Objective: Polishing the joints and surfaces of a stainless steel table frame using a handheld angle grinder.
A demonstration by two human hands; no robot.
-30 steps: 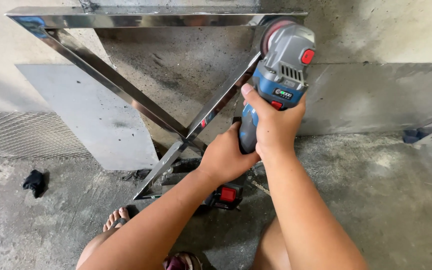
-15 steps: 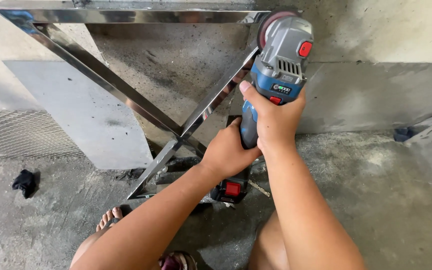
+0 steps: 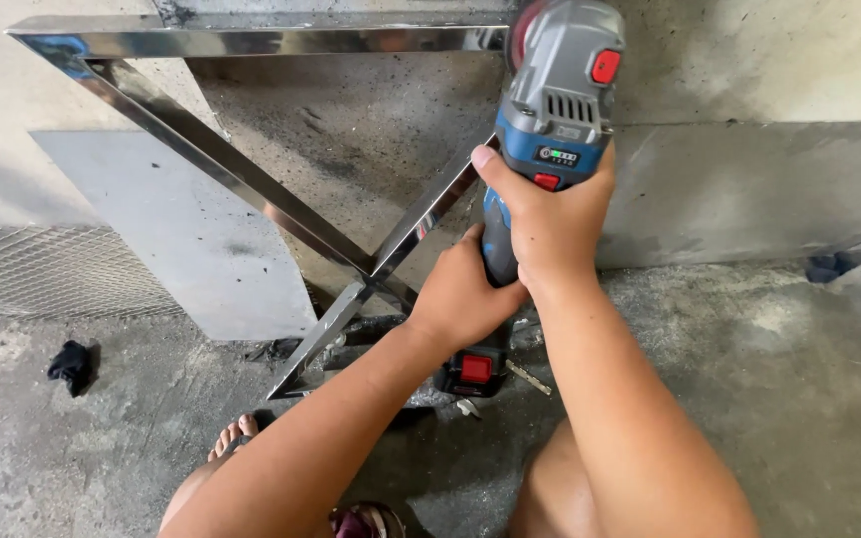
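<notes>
A blue and grey cordless angle grinder (image 3: pixel 560 110) with red buttons points up at the top right corner of a shiny steel frame (image 3: pixel 251 42) with crossed bars. My right hand (image 3: pixel 550 214) grips the grinder's body just below the head. Lower down, my left hand (image 3: pixel 460 299) holds the grinder's handle above the battery pack (image 3: pixel 475 369). The disc touches or nearly touches the frame's top bar; the contact spot is hidden by the tool's head.
The frame leans against a concrete wall (image 3: pixel 749 179). A grey metal sheet (image 3: pixel 181 229) and wire mesh (image 3: pixel 42 274) stand at the left. A black cloth (image 3: pixel 72 364) lies on the concrete floor. My bare foot (image 3: pixel 236 433) shows below.
The grinder and both hands have moved up toward the frame's top right corner, and the view has shifted slightly to the right.
</notes>
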